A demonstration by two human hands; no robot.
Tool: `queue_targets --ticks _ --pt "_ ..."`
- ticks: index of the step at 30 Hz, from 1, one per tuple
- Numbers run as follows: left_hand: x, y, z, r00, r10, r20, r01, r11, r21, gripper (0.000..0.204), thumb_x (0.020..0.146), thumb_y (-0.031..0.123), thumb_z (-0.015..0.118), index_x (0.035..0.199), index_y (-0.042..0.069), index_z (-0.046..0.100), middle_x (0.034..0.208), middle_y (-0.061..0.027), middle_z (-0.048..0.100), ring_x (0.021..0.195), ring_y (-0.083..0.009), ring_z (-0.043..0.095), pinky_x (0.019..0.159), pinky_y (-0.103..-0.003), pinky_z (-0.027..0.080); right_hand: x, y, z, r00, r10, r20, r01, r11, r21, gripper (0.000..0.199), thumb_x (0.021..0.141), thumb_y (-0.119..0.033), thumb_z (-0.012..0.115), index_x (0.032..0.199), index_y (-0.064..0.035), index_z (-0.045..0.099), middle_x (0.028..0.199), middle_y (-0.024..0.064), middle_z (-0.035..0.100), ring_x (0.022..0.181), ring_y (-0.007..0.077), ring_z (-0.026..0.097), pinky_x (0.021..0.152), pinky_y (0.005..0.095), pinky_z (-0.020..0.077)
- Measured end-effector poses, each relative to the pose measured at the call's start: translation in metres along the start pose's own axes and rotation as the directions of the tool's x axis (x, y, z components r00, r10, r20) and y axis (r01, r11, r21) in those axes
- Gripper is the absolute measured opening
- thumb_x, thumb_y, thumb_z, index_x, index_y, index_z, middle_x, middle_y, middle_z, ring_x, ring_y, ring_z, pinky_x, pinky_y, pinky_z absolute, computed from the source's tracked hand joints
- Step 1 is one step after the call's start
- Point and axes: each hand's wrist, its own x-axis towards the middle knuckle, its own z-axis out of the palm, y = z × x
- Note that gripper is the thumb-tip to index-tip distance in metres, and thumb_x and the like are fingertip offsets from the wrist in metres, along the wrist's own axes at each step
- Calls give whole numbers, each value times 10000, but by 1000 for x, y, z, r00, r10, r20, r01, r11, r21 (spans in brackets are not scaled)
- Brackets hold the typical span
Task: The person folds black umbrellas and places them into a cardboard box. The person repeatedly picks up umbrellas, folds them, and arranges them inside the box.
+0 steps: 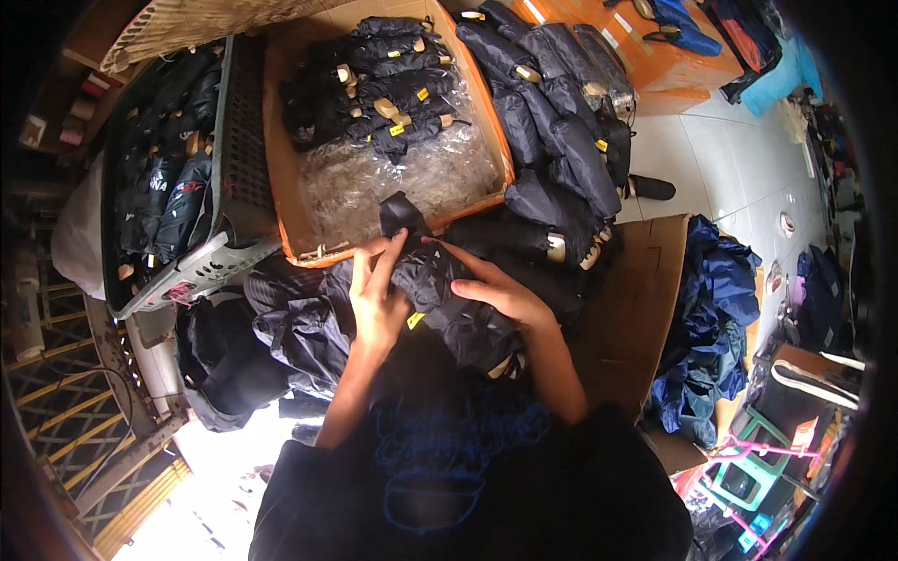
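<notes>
In front of my chest I hold a black folding umbrella (426,280), its fabric loosely bunched. My left hand (377,297) grips its left side, with the fingers pressed near a black flap of cloth (402,213) that sticks up at the top. Around the right side curl the thumb and fingers of my right hand (505,294). A small yellow tag (414,321) shows just below the bundle. More black fabric lies under and beside my hands, so the umbrella's lower end cannot be made out.
Ahead stands an open cardboard box (510,173) lined with clear plastic, holding several black umbrellas. A dark plastic crate (245,140) full of umbrellas is at the left. Wrapped umbrellas (552,103) are piled right of the box. Beyond a cardboard flap (636,309) lies blue cloth (702,327).
</notes>
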Motion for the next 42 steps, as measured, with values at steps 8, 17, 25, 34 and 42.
queue_targets --ticks 8,17,25,34,42 --pt "-9 0 -7 997 37 75 -32 997 -72 665 633 2 711 1282 60 579 1091 -120 530 1014 -288 580 856 -355 489 -7 -11 4 983 -63 174 112 951 -289 684 885 -254 596 1446 1 297 1401 158 432 1265 202 421 1058 323 321" --pt "-10 -11 -19 977 180 114 -186 981 50 698 585 -149 626 1245 76 614 1015 -113 580 905 -271 611 798 -357 503 1 -22 -8 949 -58 310 234 787 -570 791 868 -263 620 1476 -9 181 1487 207 303 1359 282 341 1111 351 265" --pt "-15 -18 -15 994 103 25 -104 994 42 471 693 -135 670 1122 58 661 968 -109 600 848 -240 615 753 -333 512 4 -25 -8 978 115 175 45 703 -710 635 852 -253 629 1364 -22 334 1304 228 493 1203 305 506 982 380 396" --pt "-24 -19 -1 945 -260 -200 204 944 -260 206 793 -78 667 976 15 653 977 -79 572 882 -153 598 733 -258 548 -1 15 17 980 44 -195 -41 999 16 572 882 -96 595 1394 -37 348 1269 111 488 1137 168 480 974 292 390" --pt "-37 -10 6 898 -416 -144 368 889 -274 141 830 -51 655 957 7 639 992 -53 533 877 -117 549 760 -240 478 -7 29 26 945 1 -327 -42 992 -120 677 815 -115 676 1389 -18 330 1279 142 487 1152 207 492 982 323 389"
